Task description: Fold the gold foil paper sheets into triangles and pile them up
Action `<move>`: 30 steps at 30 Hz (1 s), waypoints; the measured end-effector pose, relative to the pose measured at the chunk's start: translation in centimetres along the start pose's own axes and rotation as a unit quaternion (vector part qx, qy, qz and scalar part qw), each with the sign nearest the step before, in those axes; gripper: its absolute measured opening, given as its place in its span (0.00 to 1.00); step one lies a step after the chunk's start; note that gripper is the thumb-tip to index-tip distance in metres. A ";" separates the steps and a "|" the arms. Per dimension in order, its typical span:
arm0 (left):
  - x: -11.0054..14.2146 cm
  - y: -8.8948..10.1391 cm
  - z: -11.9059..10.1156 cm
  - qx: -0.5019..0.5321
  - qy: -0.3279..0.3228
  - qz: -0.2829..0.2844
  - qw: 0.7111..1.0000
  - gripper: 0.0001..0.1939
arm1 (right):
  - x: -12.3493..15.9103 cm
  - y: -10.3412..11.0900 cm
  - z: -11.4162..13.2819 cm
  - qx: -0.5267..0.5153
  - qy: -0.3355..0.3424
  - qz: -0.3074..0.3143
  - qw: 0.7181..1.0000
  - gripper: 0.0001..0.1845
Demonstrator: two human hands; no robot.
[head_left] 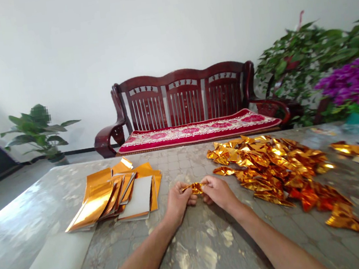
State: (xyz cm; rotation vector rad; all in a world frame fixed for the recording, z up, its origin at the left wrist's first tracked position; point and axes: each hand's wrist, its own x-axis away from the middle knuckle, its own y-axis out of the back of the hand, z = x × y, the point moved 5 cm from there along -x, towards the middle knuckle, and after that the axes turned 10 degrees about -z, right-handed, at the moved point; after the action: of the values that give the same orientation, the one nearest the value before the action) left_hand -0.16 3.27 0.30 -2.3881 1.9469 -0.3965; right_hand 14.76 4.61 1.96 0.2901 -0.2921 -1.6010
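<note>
My left hand (177, 200) and my right hand (217, 192) both pinch a small crumpled piece of gold foil paper (193, 188) between them, just above the tabletop. To the left lies a loose stack of flat gold foil sheets (118, 195), some with grey-white backs showing. A large heap of folded gold foil pieces (276, 168) spreads out to the right of my right hand. Neither hand touches the stack or the heap.
A plain pale sheet (55, 261) lies at the table's near left. A long gold foil piece (356, 150) sits at the right. Behind the marble-patterned table (195, 256) stand a dark red wooden bench (184, 98), potted plants and purple flowers.
</note>
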 end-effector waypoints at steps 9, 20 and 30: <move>0.2 0.1 -0.3 0.021 -0.008 0.021 1.000 0.21 | 0.0 1.5 0.1 -0.059 0.005 -0.018 0.998 0.13; 0.3 0.4 -0.4 0.008 -0.032 0.005 0.999 0.32 | -0.2 2.4 0.1 0.070 0.093 -0.120 0.986 0.13; -0.1 0.9 -0.1 0.016 -0.050 -0.022 0.998 0.32 | -1.1 5.5 0.3 0.199 0.103 -0.197 0.954 0.17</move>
State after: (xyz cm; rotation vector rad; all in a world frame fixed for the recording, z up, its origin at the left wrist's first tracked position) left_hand -1.10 3.17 0.20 -2.3856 1.8356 -0.3016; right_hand 19.81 5.41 4.20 0.8659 -0.4152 -1.8775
